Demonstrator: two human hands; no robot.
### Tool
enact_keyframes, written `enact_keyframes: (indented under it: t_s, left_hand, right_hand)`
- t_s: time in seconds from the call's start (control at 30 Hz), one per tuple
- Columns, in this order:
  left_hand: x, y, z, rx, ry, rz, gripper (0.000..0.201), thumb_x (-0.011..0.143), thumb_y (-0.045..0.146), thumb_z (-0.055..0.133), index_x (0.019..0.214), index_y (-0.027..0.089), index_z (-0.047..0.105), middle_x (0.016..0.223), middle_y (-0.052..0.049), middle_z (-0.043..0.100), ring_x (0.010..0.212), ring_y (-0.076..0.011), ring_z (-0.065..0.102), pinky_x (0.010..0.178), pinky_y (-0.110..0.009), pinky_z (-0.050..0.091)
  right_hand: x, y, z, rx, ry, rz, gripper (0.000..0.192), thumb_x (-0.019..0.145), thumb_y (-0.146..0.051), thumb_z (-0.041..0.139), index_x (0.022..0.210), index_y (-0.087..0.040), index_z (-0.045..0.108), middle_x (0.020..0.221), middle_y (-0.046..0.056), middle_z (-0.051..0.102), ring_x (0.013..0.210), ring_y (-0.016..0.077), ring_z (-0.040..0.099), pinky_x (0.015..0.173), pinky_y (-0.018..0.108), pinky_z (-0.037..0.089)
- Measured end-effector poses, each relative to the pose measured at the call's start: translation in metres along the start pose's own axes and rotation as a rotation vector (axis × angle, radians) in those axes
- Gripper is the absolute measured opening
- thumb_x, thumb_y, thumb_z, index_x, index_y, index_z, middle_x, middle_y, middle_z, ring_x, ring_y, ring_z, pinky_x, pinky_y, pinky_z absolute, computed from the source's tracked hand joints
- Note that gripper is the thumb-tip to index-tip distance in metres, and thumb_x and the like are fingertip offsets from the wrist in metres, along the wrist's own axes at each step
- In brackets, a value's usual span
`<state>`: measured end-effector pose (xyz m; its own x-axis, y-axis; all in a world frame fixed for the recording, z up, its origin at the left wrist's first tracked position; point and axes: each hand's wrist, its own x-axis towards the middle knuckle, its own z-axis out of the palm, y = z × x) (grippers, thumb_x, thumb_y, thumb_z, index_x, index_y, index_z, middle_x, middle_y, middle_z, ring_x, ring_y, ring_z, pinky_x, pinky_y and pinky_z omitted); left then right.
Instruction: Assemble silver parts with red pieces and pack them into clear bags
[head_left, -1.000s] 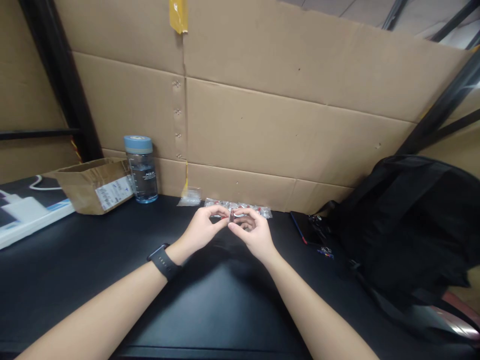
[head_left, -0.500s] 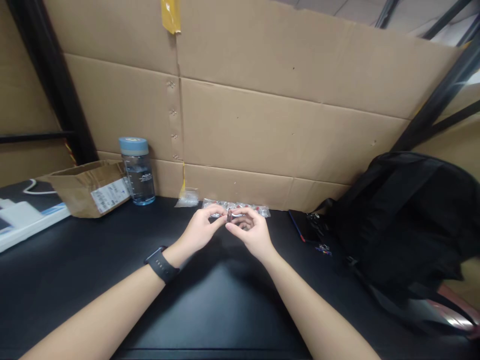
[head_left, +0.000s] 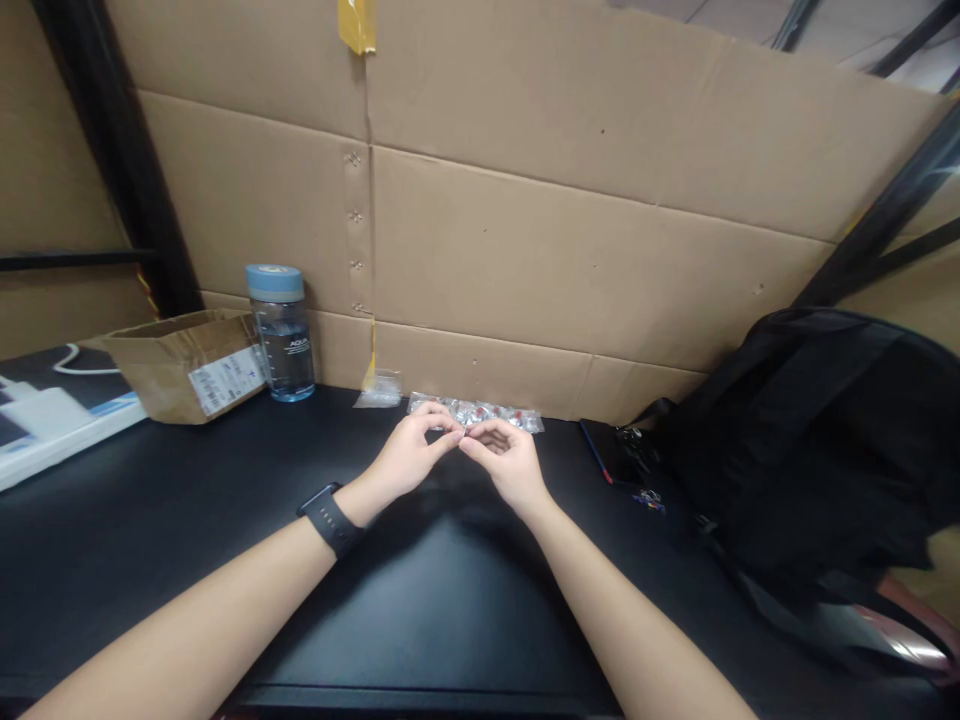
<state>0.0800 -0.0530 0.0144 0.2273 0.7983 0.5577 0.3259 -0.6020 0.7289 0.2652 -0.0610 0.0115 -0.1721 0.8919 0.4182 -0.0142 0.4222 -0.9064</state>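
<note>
My left hand point(head_left: 416, 446), with a black watch point(head_left: 330, 515) on the wrist, is closed in a pinch over the middle of the black table. Thumb to thumb with it, my right hand point(head_left: 508, 462) pinches from the other side. A tiny thing point(head_left: 464, 431) sits where the fingertips meet; it is too small and too covered to name. Just behind the hands lie clear plastic bags point(head_left: 517, 416) with small red bits inside, partly hidden by my fingers. Another clear bag point(head_left: 380, 388) lies to their left.
A blue-lidded water bottle point(head_left: 283, 335), an open cardboard box point(head_left: 176, 370) and a white power strip point(head_left: 67, 437) stand at the left. At the right are a black backpack point(head_left: 817, 450) and small coloured bits point(head_left: 649, 501). A cardboard wall point(head_left: 525, 260) closes the back.
My fingertips have come closer together. The small brownish thing that stood up between them is now almost covered. The view has shifted slightly.
</note>
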Motion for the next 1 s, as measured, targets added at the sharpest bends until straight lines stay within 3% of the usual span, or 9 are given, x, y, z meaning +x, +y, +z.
enact_keyframes:
  t_s: [0.27, 0.4, 0.53, 0.7, 0.83, 1.0]
  left_hand:
    - [-0.004, 0.007, 0.000, 0.221, 0.087, 0.079, 0.015, 0.093, 0.030, 0.061, 0.087, 0.023, 0.073, 0.103, -0.006, 0.061, 0.104, -0.0228, 0.059, 0.098, -0.038, 0.046]
    - [-0.004, 0.011, -0.003, 0.245, 0.099, 0.055, 0.016, 0.093, 0.033, 0.062, 0.088, 0.024, 0.074, 0.105, -0.005, 0.061, 0.107, -0.0230, 0.059, 0.098, -0.038, 0.045]
    - [-0.004, 0.012, -0.005, 0.251, 0.097, 0.027, 0.017, 0.093, 0.034, 0.063, 0.087, 0.024, 0.075, 0.107, -0.005, 0.060, 0.109, -0.0236, 0.058, 0.097, -0.038, 0.045]
    - [-0.005, 0.013, -0.004, 0.278, 0.073, 0.053, 0.017, 0.093, 0.035, 0.063, 0.088, 0.025, 0.075, 0.106, -0.005, 0.061, 0.108, -0.0236, 0.058, 0.098, -0.039, 0.045]
    - [-0.005, 0.013, -0.003, 0.307, 0.057, 0.066, 0.018, 0.092, 0.038, 0.064, 0.086, 0.025, 0.075, 0.105, -0.004, 0.062, 0.108, -0.0241, 0.059, 0.099, -0.039, 0.044]
    - [-0.003, 0.010, -0.002, 0.152, 0.062, 0.012, 0.027, 0.102, 0.040, 0.045, 0.106, 0.024, 0.066, 0.110, -0.005, 0.065, 0.108, -0.0214, 0.060, 0.098, -0.036, 0.045]
  right_hand:
    - [-0.001, 0.001, 0.001, 0.039, -0.002, 0.024, 0.031, 0.068, -0.040, 0.088, 0.085, -0.019, 0.071, 0.102, 0.008, 0.076, 0.090, 0.0221, 0.072, 0.086, 0.037, 0.058]
    - [0.000, 0.001, 0.000, 0.002, -0.022, 0.024, 0.027, 0.082, -0.045, 0.076, 0.090, -0.019, 0.075, 0.090, 0.006, 0.076, 0.084, 0.0197, 0.071, 0.080, 0.032, 0.056]
    - [0.001, 0.002, -0.001, -0.062, -0.036, 0.035, 0.035, 0.093, -0.050, 0.060, 0.095, -0.019, 0.076, 0.088, 0.006, 0.074, 0.081, 0.0192, 0.068, 0.066, 0.027, 0.051]
    - [0.001, 0.000, -0.001, -0.173, -0.115, -0.025, 0.025, 0.093, -0.041, 0.061, 0.087, -0.020, 0.073, 0.088, 0.003, 0.071, 0.081, 0.0179, 0.065, 0.073, 0.028, 0.050]
    - [0.001, -0.001, -0.002, -0.248, -0.102, -0.085, 0.020, 0.092, -0.036, 0.062, 0.084, -0.021, 0.071, 0.092, 0.003, 0.070, 0.088, 0.0194, 0.064, 0.080, 0.030, 0.051]
    - [0.003, -0.001, -0.007, -0.353, -0.104, -0.125, 0.015, 0.089, -0.031, 0.063, 0.079, -0.022, 0.069, 0.104, 0.006, 0.066, 0.094, 0.0203, 0.063, 0.069, 0.028, 0.049]
